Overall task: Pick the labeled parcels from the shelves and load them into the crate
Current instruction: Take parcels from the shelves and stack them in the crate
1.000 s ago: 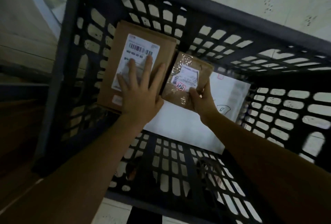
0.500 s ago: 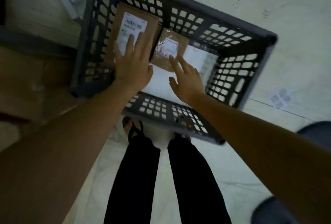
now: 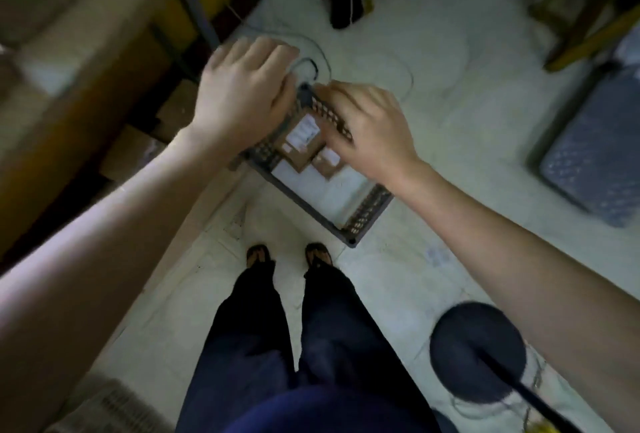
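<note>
Pale tiled floor (image 3: 398,259) seen from above, with blurred brown shelving (image 3: 79,113) at left. Dark slotted crate (image 3: 367,213) on the floor just ahead of two sandalled feet (image 3: 257,256). Inside the crate: large brown parcel (image 3: 294,155) with white label facing up; smaller brown parcel (image 3: 325,165), also labelled, touching its right-hand edge; white mailer (image 3: 311,190) flat beneath both.

Left hand (image 3: 242,93) held above the crate's far left corner, back toward the camera, fingers bent down at the knuckles, tips hidden; grip loose, nothing visible in it. Right hand (image 3: 370,131) held above the crate's far side, overlapping the large brown parcel in view, fingers blurred and loosely curled; grip slack, clamped on nothing visible. Both hands nearer the camera than the crate, apart from its contents.

Thin cable (image 3: 313,65) looped on the floor beyond the hands. Dark round object (image 3: 478,353) at lower right; grey quilted item (image 3: 588,155) at far right.
</note>
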A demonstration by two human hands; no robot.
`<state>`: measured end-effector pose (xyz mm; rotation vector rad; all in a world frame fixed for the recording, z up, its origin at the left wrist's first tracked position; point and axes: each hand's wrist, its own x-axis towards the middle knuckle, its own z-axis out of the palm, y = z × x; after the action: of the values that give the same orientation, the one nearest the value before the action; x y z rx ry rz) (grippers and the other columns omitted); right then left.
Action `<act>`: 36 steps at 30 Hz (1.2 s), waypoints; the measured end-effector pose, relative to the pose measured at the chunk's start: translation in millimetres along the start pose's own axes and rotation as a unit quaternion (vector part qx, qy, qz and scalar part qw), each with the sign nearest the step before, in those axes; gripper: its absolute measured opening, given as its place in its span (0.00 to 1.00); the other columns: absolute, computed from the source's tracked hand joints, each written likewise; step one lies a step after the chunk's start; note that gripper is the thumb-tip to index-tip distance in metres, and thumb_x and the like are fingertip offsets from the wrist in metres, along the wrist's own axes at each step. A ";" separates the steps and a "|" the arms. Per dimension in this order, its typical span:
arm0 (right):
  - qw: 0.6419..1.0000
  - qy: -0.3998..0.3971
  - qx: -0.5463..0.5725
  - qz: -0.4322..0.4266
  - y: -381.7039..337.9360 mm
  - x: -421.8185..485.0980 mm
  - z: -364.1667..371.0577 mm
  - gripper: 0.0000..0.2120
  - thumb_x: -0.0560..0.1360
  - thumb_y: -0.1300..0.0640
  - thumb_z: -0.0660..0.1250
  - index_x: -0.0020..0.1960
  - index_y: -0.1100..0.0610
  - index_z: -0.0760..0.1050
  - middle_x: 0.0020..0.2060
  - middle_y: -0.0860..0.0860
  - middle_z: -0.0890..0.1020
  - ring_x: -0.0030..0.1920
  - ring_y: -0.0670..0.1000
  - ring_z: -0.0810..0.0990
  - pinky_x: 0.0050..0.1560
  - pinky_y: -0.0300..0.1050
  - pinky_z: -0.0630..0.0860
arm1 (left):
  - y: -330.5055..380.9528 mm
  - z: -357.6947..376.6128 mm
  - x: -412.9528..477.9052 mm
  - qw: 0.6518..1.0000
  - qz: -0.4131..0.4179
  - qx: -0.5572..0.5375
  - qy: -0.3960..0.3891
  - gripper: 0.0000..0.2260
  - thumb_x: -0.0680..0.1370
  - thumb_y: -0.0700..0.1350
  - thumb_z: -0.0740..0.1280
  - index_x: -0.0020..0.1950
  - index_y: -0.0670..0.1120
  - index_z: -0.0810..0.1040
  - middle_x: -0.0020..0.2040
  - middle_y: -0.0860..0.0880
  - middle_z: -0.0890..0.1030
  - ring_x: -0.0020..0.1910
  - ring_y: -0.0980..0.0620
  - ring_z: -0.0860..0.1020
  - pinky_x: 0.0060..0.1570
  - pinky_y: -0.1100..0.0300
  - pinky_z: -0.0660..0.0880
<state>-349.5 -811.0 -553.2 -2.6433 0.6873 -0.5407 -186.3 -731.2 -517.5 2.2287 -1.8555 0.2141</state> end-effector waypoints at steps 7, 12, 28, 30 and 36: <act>0.988 0.080 -0.022 -0.129 -124.8 96.9 -128.6 0.22 0.77 0.47 0.54 0.62 0.59 0.74 0.46 0.57 0.81 0.46 0.59 0.79 0.44 0.54 0.74 | -28.0 -203.6 -5.6 0.973 -0.041 0.067 0.215 0.15 0.78 0.47 0.55 0.59 0.44 0.77 0.56 0.45 0.80 0.56 0.44 0.76 0.55 0.53 0.69; 0.963 0.134 0.007 -0.232 -237.4 132.6 -172.3 0.18 0.77 0.48 0.58 0.61 0.56 0.75 0.46 0.52 0.82 0.46 0.54 0.80 0.45 0.50 0.76 | -59.0 -324.9 -56.1 0.952 -0.075 0.151 0.255 0.17 0.78 0.48 0.54 0.61 0.44 0.75 0.58 0.43 0.78 0.58 0.42 0.74 0.57 0.50 0.67; 0.917 0.297 0.012 -0.267 -452.7 236.2 -295.6 0.23 0.76 0.54 0.60 0.70 0.52 0.61 0.64 0.57 0.70 0.38 0.50 0.76 0.31 0.40 0.71 | -141.7 -536.4 -118.6 0.941 -0.103 0.162 0.278 0.13 0.77 0.48 0.60 0.61 0.48 0.73 0.58 0.47 0.78 0.55 0.48 0.76 0.53 0.51 0.74; 0.920 0.308 -0.024 -0.240 -447.7 257.2 -310.0 0.24 0.76 0.54 0.60 0.71 0.52 0.60 0.68 0.59 0.66 0.39 0.51 0.75 0.31 0.42 0.71 | -147.4 -536.8 -107.4 0.943 -0.097 0.155 0.277 0.13 0.77 0.49 0.60 0.60 0.48 0.73 0.59 0.47 0.78 0.54 0.48 0.76 0.50 0.53 0.74; 0.938 0.329 0.018 -0.108 -393.7 327.1 -341.3 0.30 0.74 0.43 0.61 0.72 0.54 0.60 0.68 0.60 0.64 0.66 0.59 0.66 0.61 0.50 0.67 | -168.8 -524.3 -58.5 0.954 -0.090 0.135 0.252 0.22 0.77 0.51 0.62 0.70 0.51 0.62 0.63 0.44 0.74 0.56 0.46 0.76 0.51 0.49 0.77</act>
<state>-84.3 -741.0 -2.5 -2.4970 0.5446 -1.5240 -12.4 -505.5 -42.5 2.2134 -1.4072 0.9539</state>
